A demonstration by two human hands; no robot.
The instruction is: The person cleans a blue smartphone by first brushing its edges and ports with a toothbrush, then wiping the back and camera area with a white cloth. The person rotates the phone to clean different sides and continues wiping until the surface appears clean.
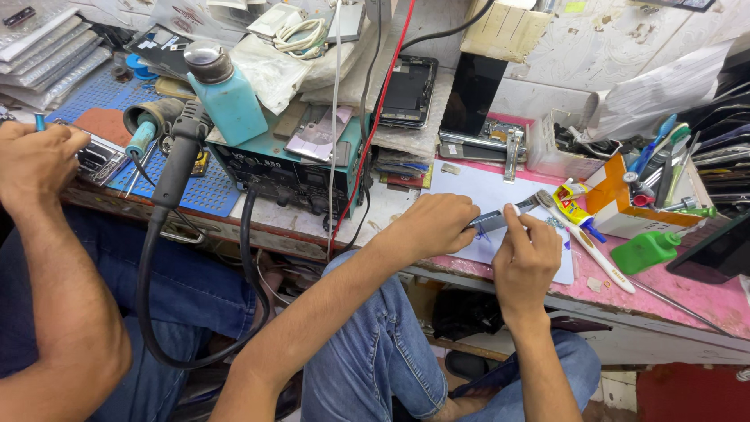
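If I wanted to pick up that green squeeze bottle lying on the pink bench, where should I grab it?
Probably around the green bottle's wide body, coming from above. It lies on its side, nozzle pointing right toward the dark tray, and the body is its broadest bare part.

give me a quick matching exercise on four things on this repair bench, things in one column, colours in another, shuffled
Things:
1. squeeze bottle lying on its side by the right edge
2. dispenser bottle with a metal top, standing on the station
3. perforated mat at the left
4. benchtop under the white sheet

Colours:
A. blue
B. pink
C. green
D. pale teal

Pairs: 1-C, 2-D, 3-A, 4-B
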